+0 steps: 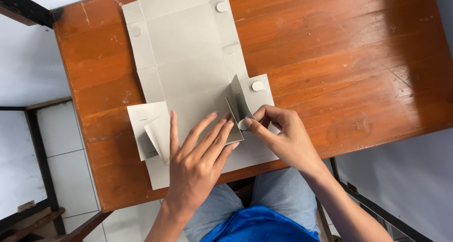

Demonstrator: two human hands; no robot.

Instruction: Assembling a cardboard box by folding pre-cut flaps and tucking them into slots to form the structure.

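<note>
A flat grey cardboard box blank [186, 48] with creases and round tabs lies on the wooden table [354, 58]. My left hand [196, 159] presses flat on its near panel, fingers spread. My right hand [278, 135] pinches a small side flap [238, 100] that stands up from the sheet, thumb and forefinger on its rounded tab. On the near left another flap [158, 135] is folded partly up.
The table's near edge runs just under my wrists, with my lap in blue cloth [257, 225] below it. White floor tiles [61, 157] and a dark frame [37, 143] lie to the left, a pale wall or floor to the right.
</note>
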